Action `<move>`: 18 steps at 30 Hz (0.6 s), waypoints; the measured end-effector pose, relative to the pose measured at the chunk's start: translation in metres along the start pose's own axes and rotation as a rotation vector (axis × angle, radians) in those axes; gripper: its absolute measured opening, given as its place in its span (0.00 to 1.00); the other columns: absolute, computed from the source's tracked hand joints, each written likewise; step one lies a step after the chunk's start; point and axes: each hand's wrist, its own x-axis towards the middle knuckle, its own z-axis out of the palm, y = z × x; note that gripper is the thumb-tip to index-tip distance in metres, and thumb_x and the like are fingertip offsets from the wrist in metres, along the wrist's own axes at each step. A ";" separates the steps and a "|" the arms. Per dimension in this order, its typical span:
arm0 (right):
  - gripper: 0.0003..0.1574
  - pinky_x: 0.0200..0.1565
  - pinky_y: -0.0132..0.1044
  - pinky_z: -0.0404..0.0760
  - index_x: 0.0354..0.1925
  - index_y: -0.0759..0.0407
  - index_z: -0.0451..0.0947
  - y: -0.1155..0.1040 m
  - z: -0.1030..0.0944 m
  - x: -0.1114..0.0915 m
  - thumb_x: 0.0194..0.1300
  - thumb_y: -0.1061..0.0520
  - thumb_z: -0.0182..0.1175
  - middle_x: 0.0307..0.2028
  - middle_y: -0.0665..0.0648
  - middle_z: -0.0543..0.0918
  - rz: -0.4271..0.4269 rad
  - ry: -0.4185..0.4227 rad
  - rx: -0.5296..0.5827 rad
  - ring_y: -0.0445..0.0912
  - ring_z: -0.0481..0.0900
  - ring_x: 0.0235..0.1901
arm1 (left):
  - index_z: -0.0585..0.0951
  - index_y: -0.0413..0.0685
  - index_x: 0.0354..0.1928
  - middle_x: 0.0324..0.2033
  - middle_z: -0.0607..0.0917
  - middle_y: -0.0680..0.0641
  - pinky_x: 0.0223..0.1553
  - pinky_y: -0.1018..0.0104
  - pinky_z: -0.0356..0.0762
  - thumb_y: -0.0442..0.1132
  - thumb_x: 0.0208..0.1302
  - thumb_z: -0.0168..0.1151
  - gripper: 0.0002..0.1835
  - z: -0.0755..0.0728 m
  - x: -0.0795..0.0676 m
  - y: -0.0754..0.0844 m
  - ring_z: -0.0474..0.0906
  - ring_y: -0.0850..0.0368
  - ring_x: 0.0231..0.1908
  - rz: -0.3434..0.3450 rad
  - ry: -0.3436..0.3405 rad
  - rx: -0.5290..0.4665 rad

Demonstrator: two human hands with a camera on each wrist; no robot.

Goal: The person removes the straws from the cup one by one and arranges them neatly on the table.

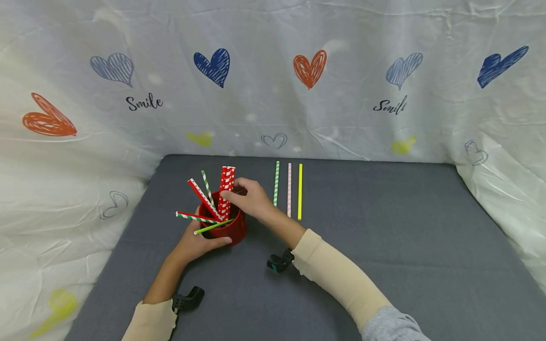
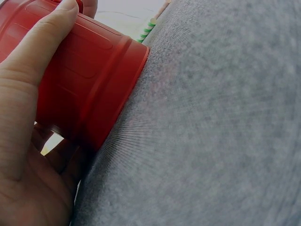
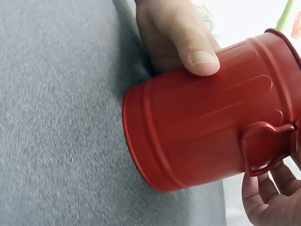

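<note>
A small red metal bucket [image 1: 235,231] with a side handle [image 3: 268,148] stands on the grey cloth, holding several paper straws. My left hand [image 1: 194,244] grips it from the near left, thumb along the wall and fingers round the far side. At the rim, my right hand [image 1: 251,198] pinches upright red straws with white marks [image 1: 227,182], its thumb across them; the fingers behind are partly hidden. Leaning out leftward are a red-and-white straw [image 1: 198,192], green-striped straws [image 1: 205,182] and a lime straw [image 1: 202,229].
Right of the bucket, a green-striped straw [image 1: 277,182], a pale pink straw [image 1: 289,189] and a yellow straw [image 1: 300,192] lie side by side on the grey table cloth [image 1: 384,227]. A white curtain [image 1: 256,109] with printed hearts hangs behind the table.
</note>
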 end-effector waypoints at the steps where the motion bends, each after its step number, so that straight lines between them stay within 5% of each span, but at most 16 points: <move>1: 0.18 0.40 0.35 0.82 0.49 0.61 0.82 0.001 0.001 0.000 0.70 0.49 0.64 0.42 0.54 0.84 -0.002 -0.005 0.020 0.44 0.81 0.42 | 0.67 0.38 0.67 0.59 0.77 0.42 0.52 0.68 0.77 0.29 0.52 0.78 0.42 0.000 0.000 0.000 0.74 0.62 0.55 -0.001 -0.002 -0.001; 11: 0.14 0.40 0.36 0.82 0.47 0.60 0.83 0.004 0.004 0.000 0.70 0.52 0.64 0.40 0.54 0.84 -0.019 0.002 0.111 0.43 0.81 0.39 | 0.66 0.38 0.68 0.60 0.76 0.42 0.53 0.69 0.76 0.29 0.51 0.78 0.43 0.000 -0.001 0.001 0.73 0.63 0.56 0.025 -0.002 0.018; 18: 0.14 0.46 0.54 0.82 0.45 0.58 0.83 0.006 0.004 0.002 0.69 0.49 0.65 0.40 0.53 0.85 0.014 -0.014 0.157 0.45 0.81 0.40 | 0.66 0.38 0.68 0.60 0.76 0.41 0.53 0.69 0.75 0.29 0.51 0.78 0.43 0.000 0.000 0.001 0.73 0.63 0.56 0.021 0.002 0.024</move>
